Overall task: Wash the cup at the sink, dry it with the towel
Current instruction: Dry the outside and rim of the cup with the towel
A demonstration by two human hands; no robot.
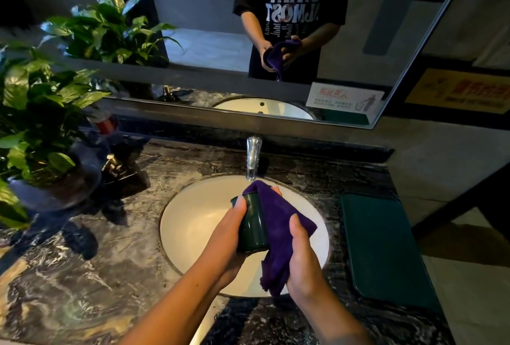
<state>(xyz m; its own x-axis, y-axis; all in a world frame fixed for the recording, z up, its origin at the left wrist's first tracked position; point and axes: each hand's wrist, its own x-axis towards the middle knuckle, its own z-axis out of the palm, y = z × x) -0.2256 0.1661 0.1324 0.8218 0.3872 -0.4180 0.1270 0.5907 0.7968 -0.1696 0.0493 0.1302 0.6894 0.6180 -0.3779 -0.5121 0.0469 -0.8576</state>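
**Cup half in towel, over the sink**

One cup (252, 223), dark green, tilted with its mouth away from the person. Its right side and most of the rim are hidden under the towel (278, 234). One towel, purple, draped over the cup mouth, with its loose end hanging below the grip.

Left hand (223, 237): curled round the cup's body, thumb near the rim. Right hand (300, 259): grips the towel against the cup, thumb on top; its fingers are hidden under the cloth.

One sink (193, 223), white, directly below the grip. One faucet (253, 158) just beyond it. One green mat (386, 250) right of the grip, on the counter (82, 275). One plant (36, 112) well left, partly cut off by the frame.

The mirror (209, 49) beyond reflects both hands and a shirt print, reversed: "DAWN" over "ALMOST". The sign (345, 97) at its corner has text too small to read.
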